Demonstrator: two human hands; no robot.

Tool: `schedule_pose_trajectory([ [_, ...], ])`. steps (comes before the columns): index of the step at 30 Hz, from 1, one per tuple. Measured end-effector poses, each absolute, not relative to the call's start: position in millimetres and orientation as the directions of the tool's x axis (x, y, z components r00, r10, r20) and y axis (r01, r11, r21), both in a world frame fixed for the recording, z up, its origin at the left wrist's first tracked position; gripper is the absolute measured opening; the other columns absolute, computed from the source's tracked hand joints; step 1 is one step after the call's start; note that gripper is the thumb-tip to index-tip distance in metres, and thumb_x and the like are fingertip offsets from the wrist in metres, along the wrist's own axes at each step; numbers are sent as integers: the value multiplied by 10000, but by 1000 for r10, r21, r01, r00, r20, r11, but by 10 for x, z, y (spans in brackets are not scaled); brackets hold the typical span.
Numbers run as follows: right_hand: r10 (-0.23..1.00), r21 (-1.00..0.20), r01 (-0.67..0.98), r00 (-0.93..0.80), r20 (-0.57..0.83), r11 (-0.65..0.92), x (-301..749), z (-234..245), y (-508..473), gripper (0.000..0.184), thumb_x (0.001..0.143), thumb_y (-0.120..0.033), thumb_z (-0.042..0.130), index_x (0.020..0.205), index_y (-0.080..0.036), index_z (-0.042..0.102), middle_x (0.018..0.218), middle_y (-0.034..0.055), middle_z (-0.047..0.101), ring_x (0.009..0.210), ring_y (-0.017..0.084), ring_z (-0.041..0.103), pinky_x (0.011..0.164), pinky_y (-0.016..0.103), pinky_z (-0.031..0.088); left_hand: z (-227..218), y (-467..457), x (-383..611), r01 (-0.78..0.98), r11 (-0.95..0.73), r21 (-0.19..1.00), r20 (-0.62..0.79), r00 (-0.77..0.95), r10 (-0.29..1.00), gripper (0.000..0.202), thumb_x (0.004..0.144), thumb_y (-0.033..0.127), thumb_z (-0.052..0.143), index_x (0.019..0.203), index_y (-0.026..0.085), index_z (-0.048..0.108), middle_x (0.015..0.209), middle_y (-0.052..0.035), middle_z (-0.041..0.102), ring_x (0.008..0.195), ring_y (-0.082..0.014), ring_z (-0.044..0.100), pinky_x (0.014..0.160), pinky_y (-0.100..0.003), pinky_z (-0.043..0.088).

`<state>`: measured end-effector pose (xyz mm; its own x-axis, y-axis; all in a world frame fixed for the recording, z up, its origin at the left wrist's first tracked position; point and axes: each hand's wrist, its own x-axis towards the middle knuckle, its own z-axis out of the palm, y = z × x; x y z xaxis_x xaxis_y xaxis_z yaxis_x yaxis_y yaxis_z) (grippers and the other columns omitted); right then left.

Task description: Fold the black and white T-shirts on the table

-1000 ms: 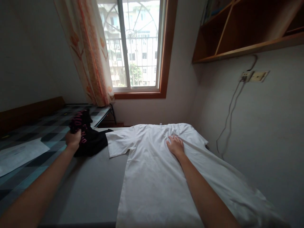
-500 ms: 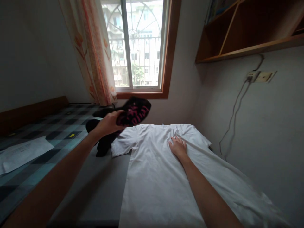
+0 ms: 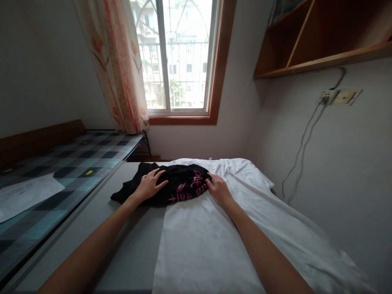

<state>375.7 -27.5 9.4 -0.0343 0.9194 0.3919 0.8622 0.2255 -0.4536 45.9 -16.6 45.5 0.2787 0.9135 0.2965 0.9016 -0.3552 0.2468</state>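
Observation:
A white T-shirt (image 3: 214,241) lies spread flat on a grey surface (image 3: 131,253), its collar toward the window. A crumpled black garment with pink lettering (image 3: 177,188) rests across the shirt's upper left part and sleeve. My left hand (image 3: 150,184) lies on the black garment with its fingers spread. My right hand (image 3: 217,188) touches the garment's right edge, where the pink lettering is, with its fingers resting on the white shirt.
A bed with a checked blue cover (image 3: 55,171) and a sheet of white paper (image 3: 24,194) stands at the left. A window (image 3: 174,57) with an orange curtain (image 3: 119,69) is ahead. A wooden shelf (image 3: 318,36) and a socket with a hanging cable (image 3: 330,97) are on the right wall.
My left hand carried the black garment from the left onto the top of the white shirt and now lies flat on it. My right hand shifted slightly left to the garment's edge.

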Motion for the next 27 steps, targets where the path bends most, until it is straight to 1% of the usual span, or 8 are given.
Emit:
schedule_pose_trajectory([
  [4,896,-498,801,-103,431,332,3727,-23,-250,420,951,-375,378,1282,-216,581,1230,113,592,1112,246,556,970,394,418,193,-179,417,880,-347,323,387,212,897,571,928,538,383,1400,220,437,1382,-111,527,1294,-272,456,1052,-457,346],
  [8,884,-530,769,-95,457,357,3779,-69,-214,376,927,-390,432,1175,-216,655,1172,125,607,1090,264,567,964,429,437,108,-139,377,818,-357,451,428,152,891,463,959,457,337,1294,229,559,1287,-80,612,1247,-256,514,1050,-447,364],
  [11,881,-541,757,-96,464,367,3804,-83,-192,369,912,-383,448,1123,-187,679,1139,139,622,1082,272,575,970,439,441,89,-89,317,736,-407,540,427,177,887,379,924,400,423,1196,248,639,1253,-60,631,1208,-239,547,1041,-416,389],
  [14,871,-544,745,-99,481,385,3815,-109,-170,373,907,-383,450,1092,-167,691,1142,144,632,1088,274,579,985,446,436,83,-109,301,678,-482,555,490,203,848,347,892,358,480,1167,240,656,1242,-65,620,1173,-232,566,1016,-396,413],
  [17,858,-537,742,-101,503,402,3822,-122,-160,378,904,-378,455,1073,-141,696,1136,157,637,1083,276,583,993,453,435,131,-222,362,668,-537,516,575,195,795,332,898,325,481,1171,229,646,1212,-73,620,1143,-226,574,1005,-393,412],
  [20,825,-502,752,-98,557,428,3818,-67,-183,357,895,-348,468,1068,-133,695,1118,161,635,1069,280,580,976,466,446,245,-397,476,718,-568,403,645,218,733,317,918,283,459,1180,234,630,1212,-74,619,1150,-228,557,1037,-428,359],
  [24,716,-372,774,-146,682,512,3755,116,-294,398,891,-300,483,1253,-178,598,1171,141,588,1089,276,548,963,480,443,386,-652,684,683,-693,231,651,421,631,345,929,228,454,1247,241,587,1266,-76,602,1207,-227,515,1090,-466,278],
  [27,664,-271,766,-256,703,583,3633,235,-413,477,897,-300,497,1368,-226,497,1219,130,543,1137,271,510,974,468,426,399,-795,847,567,-800,195,550,612,568,398,931,228,457,1322,246,526,1325,-76,575,1254,-225,489,1089,-447,317],
])
